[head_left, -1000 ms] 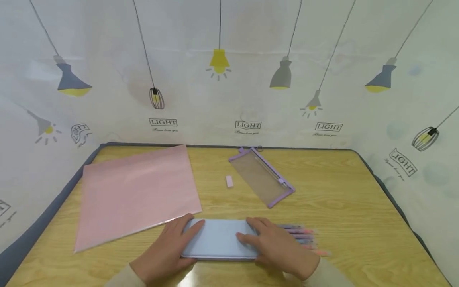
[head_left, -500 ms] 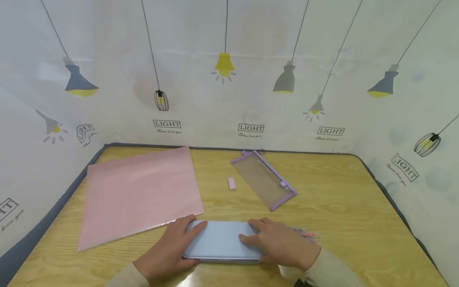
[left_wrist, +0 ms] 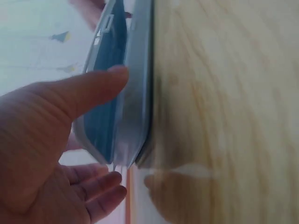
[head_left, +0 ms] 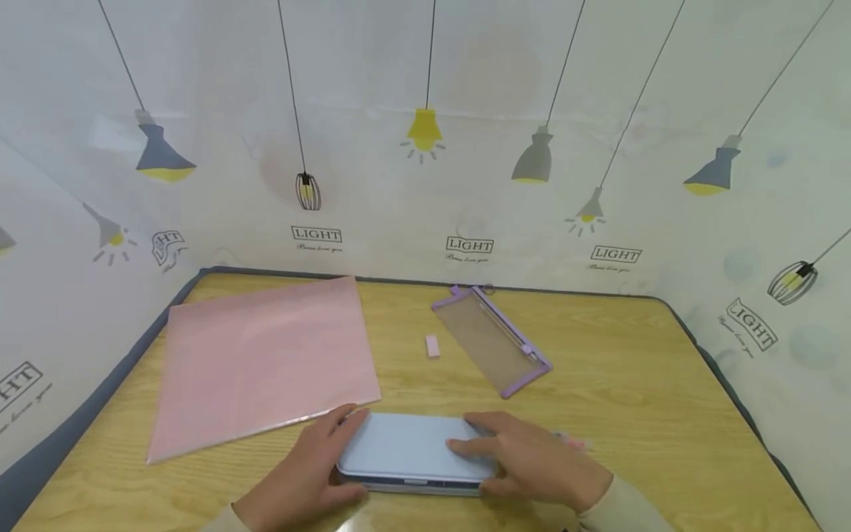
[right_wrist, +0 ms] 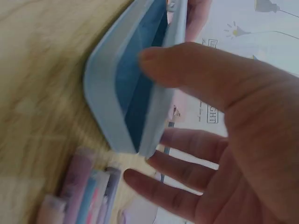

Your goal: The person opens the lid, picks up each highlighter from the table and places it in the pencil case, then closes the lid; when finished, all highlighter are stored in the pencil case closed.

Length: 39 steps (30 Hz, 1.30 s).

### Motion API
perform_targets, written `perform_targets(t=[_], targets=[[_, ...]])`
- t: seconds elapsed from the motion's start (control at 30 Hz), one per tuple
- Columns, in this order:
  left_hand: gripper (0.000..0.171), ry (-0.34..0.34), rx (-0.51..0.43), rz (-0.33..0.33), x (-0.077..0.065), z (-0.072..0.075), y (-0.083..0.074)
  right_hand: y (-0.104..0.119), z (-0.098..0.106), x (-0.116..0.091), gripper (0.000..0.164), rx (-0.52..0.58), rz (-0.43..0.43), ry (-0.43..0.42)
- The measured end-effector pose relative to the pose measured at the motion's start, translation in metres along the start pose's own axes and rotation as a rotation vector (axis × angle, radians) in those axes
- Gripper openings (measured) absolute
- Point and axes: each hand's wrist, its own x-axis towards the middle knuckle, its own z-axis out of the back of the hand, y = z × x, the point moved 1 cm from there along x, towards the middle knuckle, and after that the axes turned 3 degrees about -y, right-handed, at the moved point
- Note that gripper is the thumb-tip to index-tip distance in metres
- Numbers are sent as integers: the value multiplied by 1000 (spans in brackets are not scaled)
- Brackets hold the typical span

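A light blue pencil case lies on the table before me, its lid lifted a little along the front edge. In the left wrist view a dark blue inside shows through the gap. My left hand holds the case's left end, with the thumb at the front opening and fingers around the end. My right hand grips the lid at the right end, with the thumb under its front edge. Several capped pens lie beside the case, mostly hidden by the right hand in the head view.
A large pink sheet lies at the left of the table. Behind the case are a small pink eraser and a see-through zip pouch with purple trim. A lamp-printed wall covering borders the table's back and sides.
The front edge of the pencil case's lid has risen, showing a gap along the front. Both hands stay at its ends. The head view has shifted slightly.
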Motion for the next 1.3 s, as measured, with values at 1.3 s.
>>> perform_targets(t=[1.3], targets=[[68,-17,-16,234,10,8,-6,-67,10,45,21,237,-164,-490]])
